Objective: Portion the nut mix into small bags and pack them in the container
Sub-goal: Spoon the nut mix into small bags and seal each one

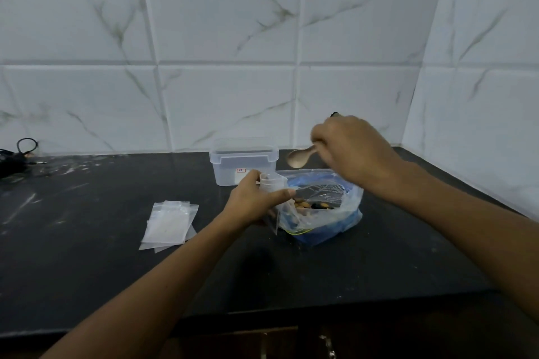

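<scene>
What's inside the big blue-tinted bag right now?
Through the open mouth of the big bag, brown and dark nuts show near its left side. Crumpled plastic covers the rest, so how much mix remains is hidden. The spoon above it looks empty.

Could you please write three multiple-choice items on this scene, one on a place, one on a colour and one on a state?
1. Where does the stack of empty small bags lie?
A. On the counter, to the left of the left hand
B. Inside the container
C. On top of the nut mix bag

2. What colour is the counter?
A. White
B. Black
C. Red

3. What is the right hand doing?
A. Resting flat on the counter
B. Pressing the container's lid
C. Holding a spoon above the nut mix bag

Answers:
1 A: the stack lies flat on the counter, apart from the left hand.
2 B: the counter is dark under pale smears.
3 C: its fingers curl round the spoon, whose bowl hangs above the nut mix bag, beside the container.
</scene>
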{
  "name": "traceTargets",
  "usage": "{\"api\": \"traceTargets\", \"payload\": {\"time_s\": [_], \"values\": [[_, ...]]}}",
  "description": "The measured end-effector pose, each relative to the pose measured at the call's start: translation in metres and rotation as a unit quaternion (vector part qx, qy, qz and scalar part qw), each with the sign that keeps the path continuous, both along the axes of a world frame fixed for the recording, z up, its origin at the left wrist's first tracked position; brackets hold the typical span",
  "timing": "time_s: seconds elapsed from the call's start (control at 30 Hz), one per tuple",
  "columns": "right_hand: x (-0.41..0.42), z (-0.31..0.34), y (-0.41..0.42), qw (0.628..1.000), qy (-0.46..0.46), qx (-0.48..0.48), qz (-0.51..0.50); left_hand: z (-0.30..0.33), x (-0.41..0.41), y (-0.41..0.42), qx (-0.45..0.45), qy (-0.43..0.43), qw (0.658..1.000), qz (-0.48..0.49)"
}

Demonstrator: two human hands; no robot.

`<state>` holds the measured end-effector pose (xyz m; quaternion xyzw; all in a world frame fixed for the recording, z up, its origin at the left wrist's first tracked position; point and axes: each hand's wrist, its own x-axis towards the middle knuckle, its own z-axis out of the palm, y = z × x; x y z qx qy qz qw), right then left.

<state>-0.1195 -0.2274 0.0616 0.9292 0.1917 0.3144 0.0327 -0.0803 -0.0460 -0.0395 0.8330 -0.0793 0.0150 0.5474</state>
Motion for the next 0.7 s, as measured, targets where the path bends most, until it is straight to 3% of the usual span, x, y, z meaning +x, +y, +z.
{"api": "traceTargets", "payload": {"time_s": [0.07, 0.23, 0.3, 0.4, 0.47, 0.5, 0.57, 0.6, 0.7], "values": [[0.017, -0.009, -0.019, 0.992, 0.039, 0.081, -0.086, -0.002, 0.0, 0.004, -0.008, -0.002, 1.0, 0.004], [0.04, -0.073, -0.037, 0.949, 0.205, 0.134, -0.196, -0.002, -0.006, 0.008, 0.002, -0.012, 1.0, 0.004], [0.041, -0.09, -0.034, 0.944, 0.209, 0.128, -0.219, 0.0, -0.01, 0.008, 0.007, -0.027, 1.0, 0.007], [0.036, -0.094, -0.027, 0.962, 0.125, 0.034, -0.24, 0.003, -0.014, 0.006, 0.011, -0.054, 0.998, 0.013], [0.026, -0.082, -0.013, 0.979, 0.084, 0.063, -0.176, 0.004, -0.015, 0.005, 0.014, -0.069, 0.997, 0.023], [0.019, -0.072, -0.004, 0.979, 0.104, 0.137, -0.111, 0.004, -0.015, 0.004, 0.018, -0.078, 0.996, 0.032], [0.006, -0.051, 0.016, 0.93, 0.22, 0.296, 0.0, 0.006, -0.016, 0.002, 0.028, -0.088, 0.994, 0.051], [0.003, -0.044, 0.026, 0.904, 0.27, 0.33, 0.026, 0.008, -0.019, 0.001, 0.029, -0.088, 0.994, 0.059], [0.001, -0.042, 0.044, 0.899, 0.308, 0.311, 0.032, 0.016, -0.025, 0.0, 0.017, -0.087, 0.993, 0.082]]}}
